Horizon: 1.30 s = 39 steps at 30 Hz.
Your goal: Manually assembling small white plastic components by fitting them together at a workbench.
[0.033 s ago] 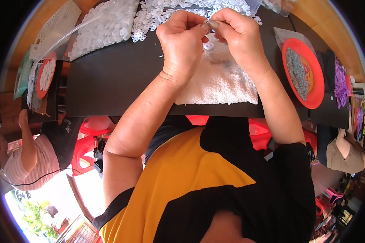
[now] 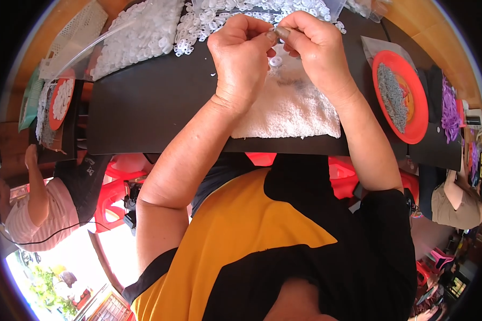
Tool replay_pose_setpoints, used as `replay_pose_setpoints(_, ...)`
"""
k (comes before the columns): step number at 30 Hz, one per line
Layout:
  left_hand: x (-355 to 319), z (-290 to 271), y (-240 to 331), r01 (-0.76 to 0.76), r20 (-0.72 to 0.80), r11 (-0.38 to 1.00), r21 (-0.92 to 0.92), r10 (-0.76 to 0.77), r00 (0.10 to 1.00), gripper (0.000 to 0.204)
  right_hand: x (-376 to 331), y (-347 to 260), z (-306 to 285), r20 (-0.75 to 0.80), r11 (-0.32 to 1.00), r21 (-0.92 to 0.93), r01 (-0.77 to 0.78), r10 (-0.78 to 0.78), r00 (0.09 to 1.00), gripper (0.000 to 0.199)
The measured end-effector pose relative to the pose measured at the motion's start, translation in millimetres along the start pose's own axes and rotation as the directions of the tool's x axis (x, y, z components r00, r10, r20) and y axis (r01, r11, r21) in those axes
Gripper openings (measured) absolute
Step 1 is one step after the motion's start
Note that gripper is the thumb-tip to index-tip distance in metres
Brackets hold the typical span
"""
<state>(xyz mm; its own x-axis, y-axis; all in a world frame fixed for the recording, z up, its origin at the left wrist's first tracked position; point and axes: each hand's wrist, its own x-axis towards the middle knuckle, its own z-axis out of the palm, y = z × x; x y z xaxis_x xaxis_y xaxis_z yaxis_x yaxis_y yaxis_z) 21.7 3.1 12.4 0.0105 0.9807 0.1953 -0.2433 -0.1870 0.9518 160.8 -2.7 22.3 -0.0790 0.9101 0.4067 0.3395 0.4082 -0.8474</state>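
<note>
Above the far end of a white towel, my left hand and my right hand meet with thumbs and forefingers pinched together. Whatever they hold between the fingertips is tiny and mostly hidden. Just below the fingers shows a small round white plastic piece with a hole; whether it hangs from them or lies on the towel I cannot tell. Beyond my hands spreads a heap of small white plastic rings.
A clear bag of white plastic pieces lies at the far left of the dark table. On the right stands a red plate holding small grey pieces. Purple strips lie farther right. Other people sit at both sides.
</note>
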Motion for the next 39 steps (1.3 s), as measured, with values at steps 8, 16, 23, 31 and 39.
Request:
replay_pose_setpoints(8, 1.5, 1.7, -0.6, 0.108, 0.015, 0.994, -0.014, -0.108, 0.994, 0.009, 0.6, 2.7, -11.3, 0.022, 0.976, -0.192, 0.098, -0.095, 0.995, 0.011)
replay_pose_setpoints(16, 4.6, 0.9, 5.5, 0.154, 0.051, 0.982, 0.106, -0.16, 0.986, 0.01, 1.5, 9.2, -10.6, -0.01, 0.935, -0.308, 0.176, -0.188, 0.982, 0.012)
replay_pose_setpoints(23, 7.4, -2.7, 1.3, 0.154, 0.078, 0.979, 0.135, -0.165, 0.983, 0.01, -1.2, 8.5, -9.8, 0.057, 0.924, -0.342, 0.17, -0.16, 0.985, 0.014)
replay_pose_setpoints(31, 5.7, -0.3, 7.1, 0.144, 0.082, 0.97, 0.196, -0.162, 0.983, 0.009, -1.1, 14.0, -7.5, 0.013, 0.866, -0.459, 0.199, -0.217, 0.976, 0.012)
replay_pose_setpoints(39, 7.7, -1.7, 3.4, 0.207, 0.073, 0.959, 0.192, -0.224, 0.972, 0.008, -3.2, 14.6, -2.5, -0.014, 0.89, -0.422, 0.17, -0.194, 0.981, 0.015)
